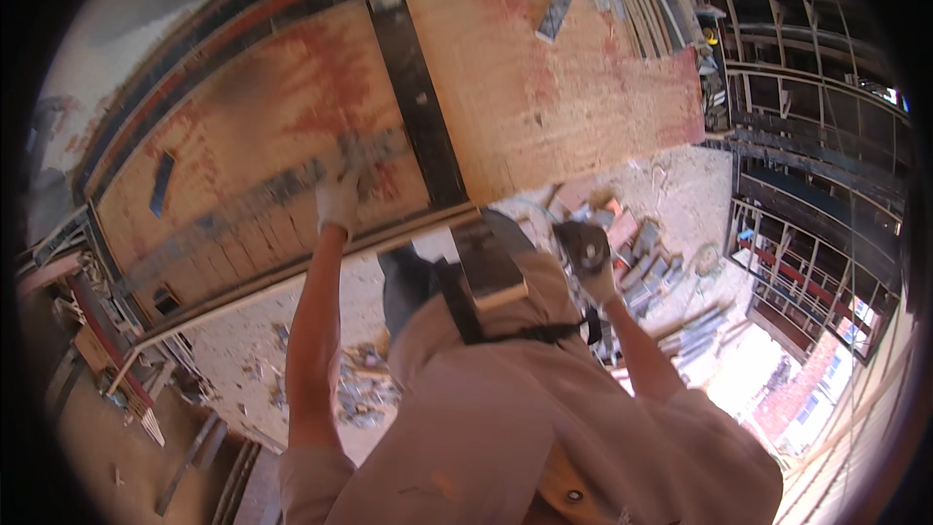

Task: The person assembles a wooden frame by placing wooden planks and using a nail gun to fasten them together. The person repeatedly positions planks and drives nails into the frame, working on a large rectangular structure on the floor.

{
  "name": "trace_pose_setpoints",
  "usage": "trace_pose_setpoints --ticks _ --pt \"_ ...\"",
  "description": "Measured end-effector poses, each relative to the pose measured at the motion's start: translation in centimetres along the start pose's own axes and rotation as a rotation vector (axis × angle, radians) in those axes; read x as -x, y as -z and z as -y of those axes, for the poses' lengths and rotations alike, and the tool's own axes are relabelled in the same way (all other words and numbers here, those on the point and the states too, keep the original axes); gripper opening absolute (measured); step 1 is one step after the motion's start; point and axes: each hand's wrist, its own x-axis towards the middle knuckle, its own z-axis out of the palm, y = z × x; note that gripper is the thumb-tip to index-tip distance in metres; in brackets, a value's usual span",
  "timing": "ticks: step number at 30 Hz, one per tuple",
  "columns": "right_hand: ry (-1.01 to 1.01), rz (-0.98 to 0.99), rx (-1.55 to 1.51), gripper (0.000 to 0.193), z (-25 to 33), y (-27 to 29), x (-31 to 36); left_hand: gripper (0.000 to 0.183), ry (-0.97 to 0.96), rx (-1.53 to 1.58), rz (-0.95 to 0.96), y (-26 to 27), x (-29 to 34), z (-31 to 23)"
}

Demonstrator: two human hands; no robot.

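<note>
My left hand (337, 198), in a pale glove, reaches onto a reddish-stained plywood panel (292, 68). Its fingers look stretched out at a grey, worn strip (282, 183) that runs across the panel. Off to the right, my gloved right hand (600, 284) is closed on a dark, blocky tool (583, 245) with a small light spot on it; its exact kind I cannot make out. Between my arms, a short dark board (490, 264) with a pale cut end juts from the bench edge toward my waist.
A black bar (413, 87) divides the panel from a second plywood sheet (544, 107). Grey metal pieces (556, 15) and long strips (637, 0) lie at its far right. Scrap wood (637, 243) litters the floor. Dark framed racks (816, 165) stand to the right.
</note>
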Motion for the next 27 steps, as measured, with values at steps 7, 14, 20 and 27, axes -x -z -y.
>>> trace_pose_setpoints --ticks 7,14,20,27 --pt "0.041 0.063 -0.008 0.053 3.0 1.2 -10.3 0.029 -0.460 -0.208 0.553 -9.0 -3.0 9.2" --pt "0.029 0.231 -0.137 0.043 15.0 1.4 -14.0 0.049 -0.052 -0.724 0.582 -11.0 1.4 0.2" --pt "0.038 0.532 0.099 0.041 24.7 1.3 -15.7 0.054 0.015 -0.933 0.644 -11.0 2.3 -1.1" --pt "-0.247 0.766 -0.267 0.012 29.0 -3.1 -18.7 0.053 0.173 -0.858 0.612 -10.8 2.3 -3.3"
